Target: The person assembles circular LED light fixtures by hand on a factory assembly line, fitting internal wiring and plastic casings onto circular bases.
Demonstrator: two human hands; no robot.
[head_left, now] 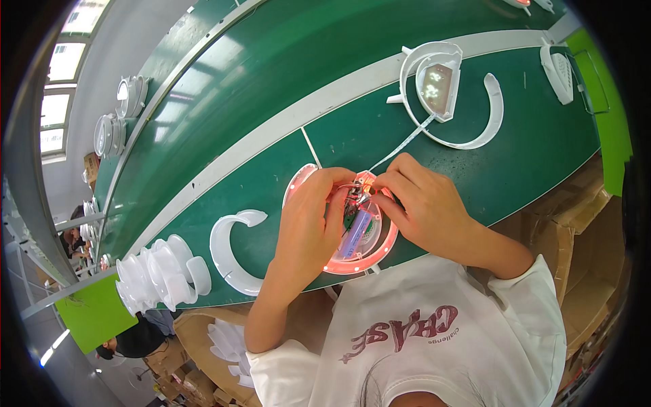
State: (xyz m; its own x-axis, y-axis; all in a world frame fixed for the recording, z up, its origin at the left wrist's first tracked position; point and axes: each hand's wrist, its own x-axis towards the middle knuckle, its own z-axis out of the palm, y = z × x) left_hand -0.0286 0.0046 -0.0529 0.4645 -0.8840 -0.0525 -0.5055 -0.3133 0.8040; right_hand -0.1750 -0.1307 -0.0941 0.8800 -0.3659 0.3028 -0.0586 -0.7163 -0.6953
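Round, pink-glowing translucent plastic lamp shell (pixel 352 261), smooth and glossy. Inside, green circuit board (pixel 350 218) and blue cylindrical battery (pixel 357 234) with shiny wrap. White crescent-shaped plastic pieces (pixel 227 254), smooth, slightly glossy. Dark green table (pixel 271 74), matt, faintly sheened under window light. Brown corrugated cardboard boxes (pixel 569 230), rough and dull.

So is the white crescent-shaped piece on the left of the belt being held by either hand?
No, the white crescent piece lies alone on the green belt, while both hands work on the glowing round unit.
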